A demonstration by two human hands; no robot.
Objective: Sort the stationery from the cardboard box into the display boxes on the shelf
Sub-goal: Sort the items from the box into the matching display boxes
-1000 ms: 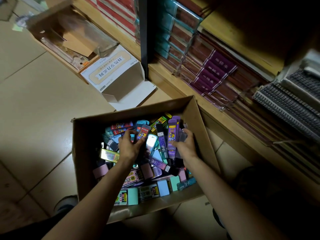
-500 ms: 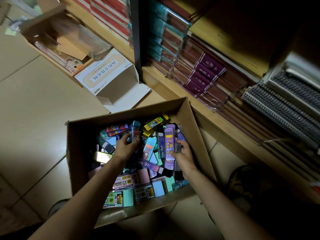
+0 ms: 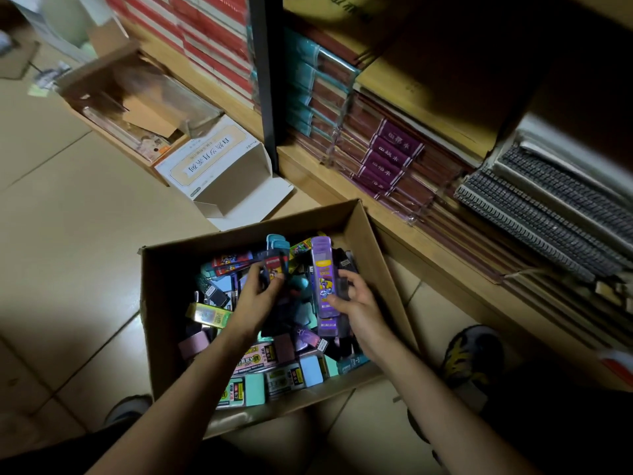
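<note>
Down inside the cardboard box, my left hand pinches a small bunch of dark flat packs between thumb and fingertips. My right hand curls round a stack of long purple cases, thumb across the front. Below and around both sets of fingers lies the loose stationery, and the shelf runs beyond my right fingertips.

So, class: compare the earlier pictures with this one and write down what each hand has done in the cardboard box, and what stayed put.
The left-hand grip, which lay over the pile, has closed on a few slim dark cases, lifting them a little. The right-hand grip keeps holding the purple cases. The cardboard box stays on the floor.
</note>
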